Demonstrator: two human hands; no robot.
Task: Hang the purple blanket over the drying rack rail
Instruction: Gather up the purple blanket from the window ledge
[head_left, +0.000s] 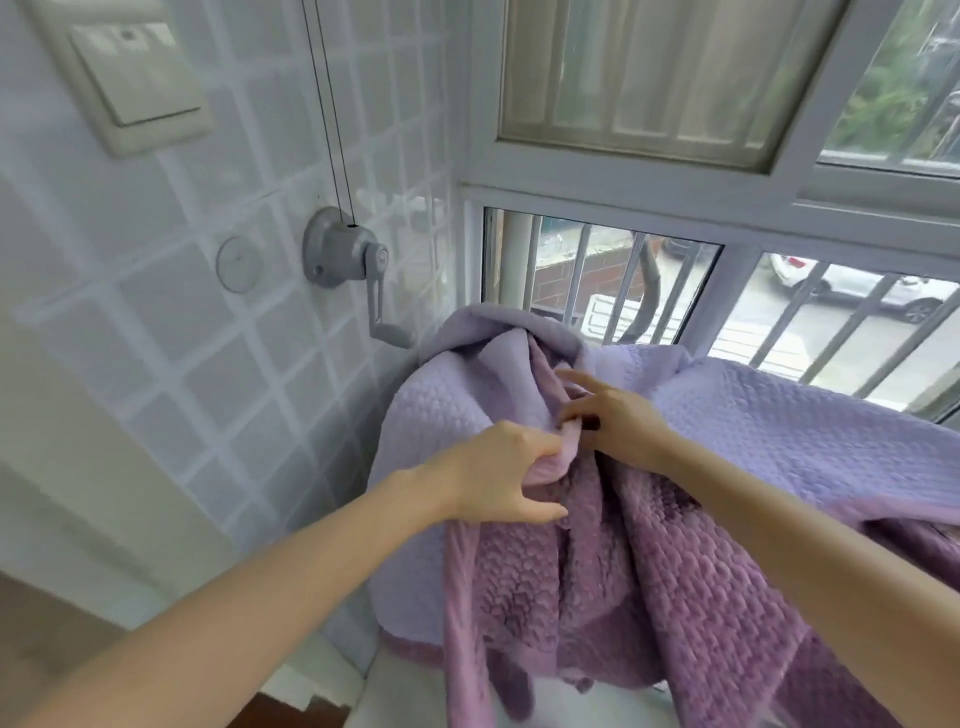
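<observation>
The purple blanket (779, 431) already lies draped over something below the window (727, 270), the rail itself hidden, so hanging looks mostly done; bunched folds remain. The left hand (498, 473) pinches a fold, the right hand (618, 421) rests half-open beside it. No writing is readable.

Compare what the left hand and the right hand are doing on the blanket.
The left hand pinches a folded edge of the purple blanket, fingers closed; the right hand rests with its index finger extended. The left sits lower and nearer; the right higher. Both touch the bunched middle.
</observation>
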